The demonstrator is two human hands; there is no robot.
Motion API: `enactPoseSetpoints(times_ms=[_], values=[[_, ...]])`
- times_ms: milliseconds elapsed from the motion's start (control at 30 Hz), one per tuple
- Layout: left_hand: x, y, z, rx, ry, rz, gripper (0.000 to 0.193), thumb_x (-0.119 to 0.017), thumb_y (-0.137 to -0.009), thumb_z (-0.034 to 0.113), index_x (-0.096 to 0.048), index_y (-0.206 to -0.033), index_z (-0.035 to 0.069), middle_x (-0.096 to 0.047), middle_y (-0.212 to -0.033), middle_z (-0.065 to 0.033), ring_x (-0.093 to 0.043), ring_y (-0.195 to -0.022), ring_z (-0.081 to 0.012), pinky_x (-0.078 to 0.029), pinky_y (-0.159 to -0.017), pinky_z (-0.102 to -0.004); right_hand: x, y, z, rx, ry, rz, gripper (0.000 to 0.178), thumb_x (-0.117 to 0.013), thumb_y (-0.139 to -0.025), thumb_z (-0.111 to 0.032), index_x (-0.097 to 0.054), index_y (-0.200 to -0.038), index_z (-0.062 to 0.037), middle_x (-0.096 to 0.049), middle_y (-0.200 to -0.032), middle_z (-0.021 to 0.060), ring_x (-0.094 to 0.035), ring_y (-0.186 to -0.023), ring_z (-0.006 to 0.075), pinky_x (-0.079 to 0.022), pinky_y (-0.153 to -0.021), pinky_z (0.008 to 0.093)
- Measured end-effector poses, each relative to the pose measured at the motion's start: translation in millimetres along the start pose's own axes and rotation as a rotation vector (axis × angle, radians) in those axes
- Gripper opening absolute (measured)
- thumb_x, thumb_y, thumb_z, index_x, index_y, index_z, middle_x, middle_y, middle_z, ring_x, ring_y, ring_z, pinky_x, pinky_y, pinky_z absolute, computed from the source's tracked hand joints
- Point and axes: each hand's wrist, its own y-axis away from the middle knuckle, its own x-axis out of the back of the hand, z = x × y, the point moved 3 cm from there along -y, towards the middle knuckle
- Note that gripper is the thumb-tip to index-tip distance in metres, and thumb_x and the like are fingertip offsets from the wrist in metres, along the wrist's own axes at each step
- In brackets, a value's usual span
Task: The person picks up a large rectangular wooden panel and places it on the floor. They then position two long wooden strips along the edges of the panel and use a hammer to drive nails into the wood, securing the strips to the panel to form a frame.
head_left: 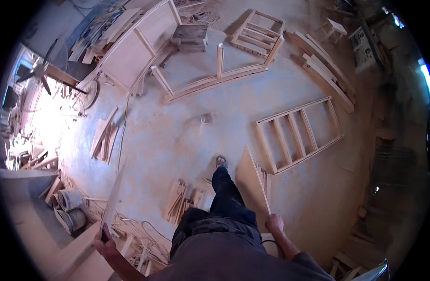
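Left hand [105,238]: closed around the near end of a thin wooden board [113,199], which is carried edge-on at the near left and slants up and away from the body.

Right hand [274,222]: closed on the near corner of a flat plywood panel [250,183], held upright just right of the forward leg.

Stance: a mid-stride posture is shown, one sandalled foot [221,161] being set forward on the concrete floor [187,136].

Work completed: both pieces are seen lifted clear of the floor and held, one in each hand; lifting is judged finished.

Work remaining: neither piece has been set down or fitted; carrying is judged to be under way.

Far field: an open ladder-like frame [299,135] is laid flat at the right, well apart from the panel; a larger unfinished frame [215,77] with upright posts is placed beyond it at the centre.

Near field: short offcuts [180,199] are scattered just left of the leg; two buckets [69,206] are stood at the near left.
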Motion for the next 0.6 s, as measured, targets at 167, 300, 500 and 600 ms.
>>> enactPoseSetpoints(times_ms=[167, 300, 500, 600], values=[[-170.4, 42.0, 90.9, 0.113, 0.474, 0.126, 0.048, -0.040, -0.106, 0.011, -0.035, -0.143, -0.020, -0.042, -0.151, -0.0295, -0.046, -0.139, -0.0364, -0.047, -0.115, -0.0359, 75.7, -69.2, -42.6, 0.023, 0.003, 0.018, 0.032, -0.061, -0.082, -0.020, -0.074, -0.102, 0.0008, -0.070, -0.108, 0.0288, -0.068, -0.103, 0.0448, -0.054, -0.093, 0.0513], [-193.3, 3.0, 137.0, -0.068, 0.037, -0.215, 0.045, -0.042, -0.107, 0.010, -0.039, -0.144, -0.015, -0.044, -0.151, -0.0255, -0.047, -0.139, -0.0282, -0.048, -0.112, -0.0343, 92.5, -109.7, -71.8, 0.078, -0.024, 0.038, 0.032, -0.063, -0.082, -0.021, -0.074, -0.101, 0.0017, -0.071, -0.108, 0.0283, -0.069, -0.102, 0.0442, -0.054, -0.093, 0.0508], [-370.6, -56.1, 210.0, 0.304, 0.847, -0.230, 0.050, -0.052, -0.103, 0.011, -0.039, -0.142, -0.017, -0.046, -0.147, -0.0258, -0.050, -0.135, -0.0330, -0.049, -0.110, -0.0322, 147.7, -91.6, -146.2, -0.120, 0.031, 0.021, 0.032, -0.061, -0.083, -0.018, -0.074, -0.103, 0.0027, -0.070, -0.109, 0.0286, -0.068, -0.106, 0.0440, -0.054, -0.094, 0.0498], [-437.3, -108.6, 225.2, 0.158, 0.592, -0.117, 0.042, -0.057, -0.101, 0.012, -0.050, -0.133, -0.014, -0.057, -0.134, -0.0225, -0.059, -0.123, -0.0308, -0.053, -0.104, -0.0313, 167.7, -82.8, -180.9, -0.203, 0.000, 0.042, 0.033, -0.060, -0.084, -0.017, -0.073, -0.107, 0.0034, -0.069, -0.113, 0.0294, -0.067, -0.109, 0.0436, -0.054, -0.096, 0.0487]])
